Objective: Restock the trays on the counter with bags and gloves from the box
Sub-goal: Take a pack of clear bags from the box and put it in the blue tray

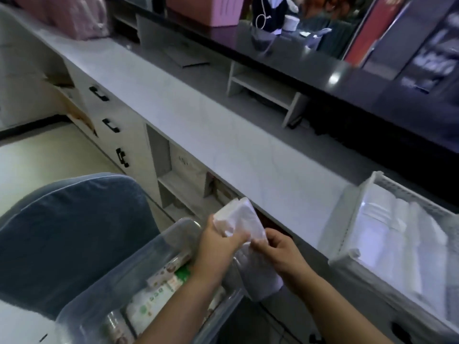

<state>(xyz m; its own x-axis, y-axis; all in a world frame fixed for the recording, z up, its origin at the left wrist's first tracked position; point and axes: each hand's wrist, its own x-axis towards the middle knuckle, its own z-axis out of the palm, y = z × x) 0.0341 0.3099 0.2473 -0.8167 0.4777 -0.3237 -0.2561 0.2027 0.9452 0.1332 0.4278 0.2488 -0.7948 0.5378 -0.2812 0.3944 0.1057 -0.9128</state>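
At lower centre a white packet (pixel 238 219), perhaps folded bags, is held above the clear box (pixel 99 290). The left hand (pixel 218 247) has its fingers wrapped round it; the right hand (pixel 280 252) pinches its clear wrapper. Green-printed packs (pixel 149 304) in the box are too blurred to read. A white tray (pixel 346 255) sits lower right on the tabletop (pixel 223 135).

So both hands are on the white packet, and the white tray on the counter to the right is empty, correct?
Not quite: the head view shows the white tray is not empty; rows of white folded packs lie in it. The rest holds: the left hand and right hand both grip the white packet, and the tray sits on the counter to the right.
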